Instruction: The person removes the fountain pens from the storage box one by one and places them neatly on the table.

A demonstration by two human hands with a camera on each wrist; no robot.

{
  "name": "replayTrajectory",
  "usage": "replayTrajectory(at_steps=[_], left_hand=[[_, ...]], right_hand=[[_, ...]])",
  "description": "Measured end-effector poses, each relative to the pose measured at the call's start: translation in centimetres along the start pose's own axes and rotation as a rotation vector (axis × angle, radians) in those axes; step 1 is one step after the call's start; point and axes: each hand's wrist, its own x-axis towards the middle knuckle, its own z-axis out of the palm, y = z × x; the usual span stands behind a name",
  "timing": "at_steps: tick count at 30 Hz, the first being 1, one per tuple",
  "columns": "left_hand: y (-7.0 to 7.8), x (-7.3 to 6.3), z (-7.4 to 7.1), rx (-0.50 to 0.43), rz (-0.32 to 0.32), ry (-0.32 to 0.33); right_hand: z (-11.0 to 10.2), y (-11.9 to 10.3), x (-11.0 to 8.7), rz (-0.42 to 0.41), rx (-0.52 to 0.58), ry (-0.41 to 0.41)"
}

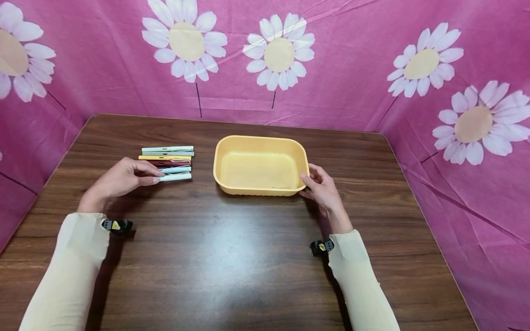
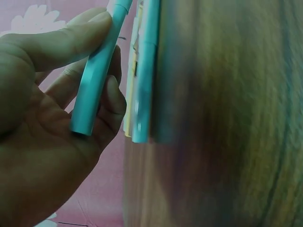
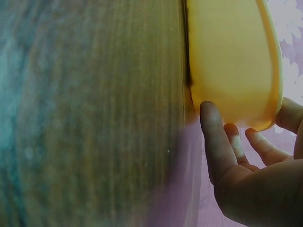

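Observation:
In the head view, a row of pens lies at the table's left side. My left hand (image 1: 126, 178) pinches the nearest one, a pale blue-green pen (image 1: 177, 177), between thumb and fingers. The left wrist view shows this pen (image 2: 97, 80) tilted across the palm, with another pen (image 2: 146, 90) close beside it. A yellow plastic bin (image 1: 261, 191) stands on the table right of the pens. My right hand (image 1: 325, 188) grips its right end, thumb over the rim and fingers outside; in the right wrist view, fingertips (image 3: 209, 111) meet the bin's wall (image 3: 232, 61).
Behind the held pen lie a light blue pen (image 1: 177, 170), a dark red pen (image 1: 169, 163), a yellow pen (image 1: 165, 157) and paler ones at the back. The brown wood-grain table (image 1: 232, 257) is bordered by a pink flowered cloth (image 1: 331, 92).

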Motion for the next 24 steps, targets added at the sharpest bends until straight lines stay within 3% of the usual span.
replayTrajectory(at_steps=[3, 8, 14, 24], left_hand=[[-0.4, 0.1, 0.1, 0.012, -0.029, -0.006], [-0.9, 0.3, 0.4, 0.012, -0.017, 0.004], [-1.2, 0.8, 0.6, 0.024, 0.041, 0.061], [-1.5, 1.0, 0.9, 0.083, 0.013, 0.124]], right_hand=[[0.0, -0.1, 0.0, -0.001, 0.000, 0.000], [0.1, -0.1, 0.0, -0.001, -0.019, 0.006], [0.1, -0.2, -0.1, 0.001, -0.024, 0.006], [0.0, -0.1, -0.1, 0.006, -0.021, 0.005]])
